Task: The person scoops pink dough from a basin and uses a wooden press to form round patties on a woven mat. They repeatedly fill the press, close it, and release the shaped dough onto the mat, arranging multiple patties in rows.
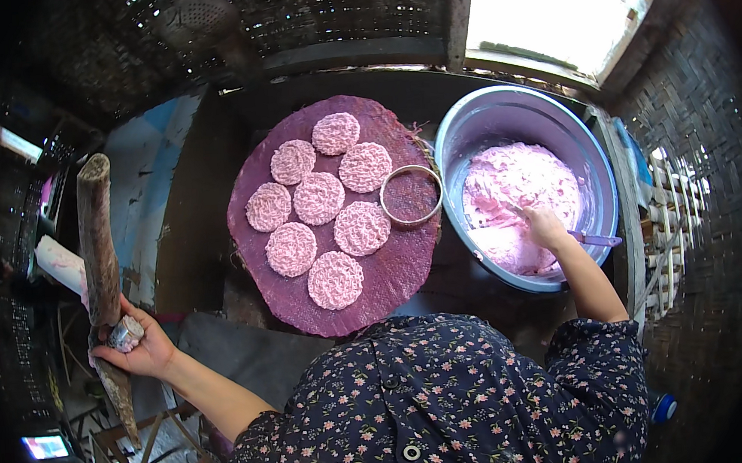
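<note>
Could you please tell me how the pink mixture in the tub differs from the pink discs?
The mixture is one loose mass; the discs are eight separate rounds. The mixture looks pasty and lumpy, while the discs have a stringy surface. The mixture sits in the blue tub, whereas the discs lie on the purple mat. Both are pink.

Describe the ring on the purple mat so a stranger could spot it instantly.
Find the big round purple mat in the middle, left of the blue basin. At the mat's right edge, nearest the basin, lies a thin, pale ring. Unlike the textured pink discs beside it, it is hollow, with purple showing through its centre.
</note>
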### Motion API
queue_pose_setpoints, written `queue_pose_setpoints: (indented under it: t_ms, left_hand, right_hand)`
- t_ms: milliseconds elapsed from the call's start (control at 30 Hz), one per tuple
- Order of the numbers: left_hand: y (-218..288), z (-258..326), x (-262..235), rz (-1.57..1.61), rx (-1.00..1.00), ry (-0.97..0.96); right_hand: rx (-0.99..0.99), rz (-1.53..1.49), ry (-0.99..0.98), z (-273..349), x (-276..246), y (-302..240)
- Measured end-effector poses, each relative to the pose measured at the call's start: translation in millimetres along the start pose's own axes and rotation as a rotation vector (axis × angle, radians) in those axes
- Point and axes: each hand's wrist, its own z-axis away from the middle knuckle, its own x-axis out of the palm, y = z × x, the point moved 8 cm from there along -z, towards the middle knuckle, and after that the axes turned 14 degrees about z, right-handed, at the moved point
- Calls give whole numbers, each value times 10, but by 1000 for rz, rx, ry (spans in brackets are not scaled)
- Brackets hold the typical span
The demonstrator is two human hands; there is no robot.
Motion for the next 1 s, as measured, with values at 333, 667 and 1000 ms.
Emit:
queue_pose_setpoints:
  t_ms: [333, 667, 1000]
  left_hand:
    - [-390, 35, 326, 19, -228, -55]
    - [-1819, 485, 700, 117, -1101, 206]
    - [-3401, 1351, 1180, -1076, -371, -1049]
  right_hand:
    - [32, -335, -498, 445, -209, -106]
    - [67, -747, -339, 1382, -1741, 71]
    - [-455, -674, -319, 1821, -2770, -783]
